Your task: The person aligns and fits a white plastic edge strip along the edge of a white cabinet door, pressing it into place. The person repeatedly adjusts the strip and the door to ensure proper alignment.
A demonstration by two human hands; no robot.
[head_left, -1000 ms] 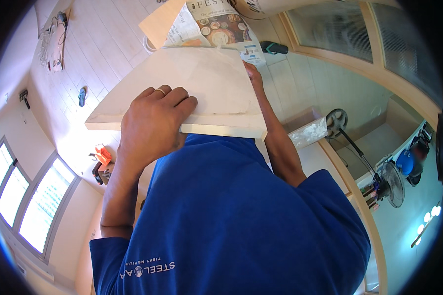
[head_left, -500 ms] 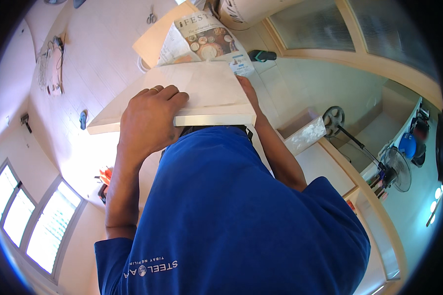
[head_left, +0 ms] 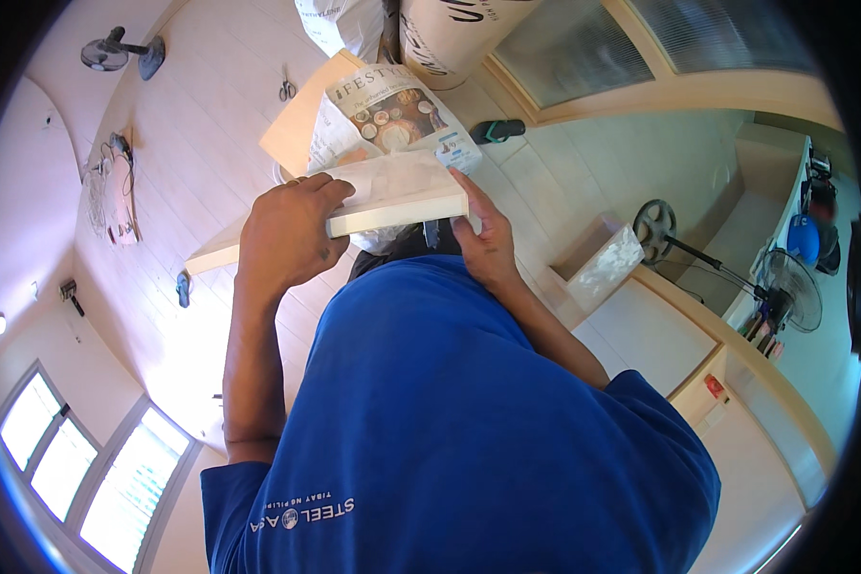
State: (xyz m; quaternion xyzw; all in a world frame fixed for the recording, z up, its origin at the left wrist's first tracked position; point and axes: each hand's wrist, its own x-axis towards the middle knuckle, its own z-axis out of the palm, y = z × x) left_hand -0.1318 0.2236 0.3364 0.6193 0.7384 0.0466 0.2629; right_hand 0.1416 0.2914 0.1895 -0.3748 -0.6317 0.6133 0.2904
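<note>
A pale, flat board (head_left: 407,187) with a thick cream edge is held in front of my waist, its near edge facing me. My left hand (head_left: 292,230) grips it from above, fingers curled over the top face. At the near right corner my right hand (head_left: 486,234) holds the board, thumb at the near edge and fingers along the side. The board's underside is hidden. Just beyond it lie a newspaper sheet (head_left: 392,110) and a tan flat sheet (head_left: 289,120).
Large sacks (head_left: 454,33) stand at the far side near a glazed wooden frame (head_left: 569,62). Scissors (head_left: 287,90), a dark flip-flop (head_left: 497,131) and a small fan (head_left: 124,53) are on the floor. A stand fan (head_left: 789,292) and a wooden cabinet (head_left: 727,373) are at right.
The board has tilted, so less of its top face shows. My right hand has come nearer, from the far part of the right side to the near corner. My left hand keeps its grip.
</note>
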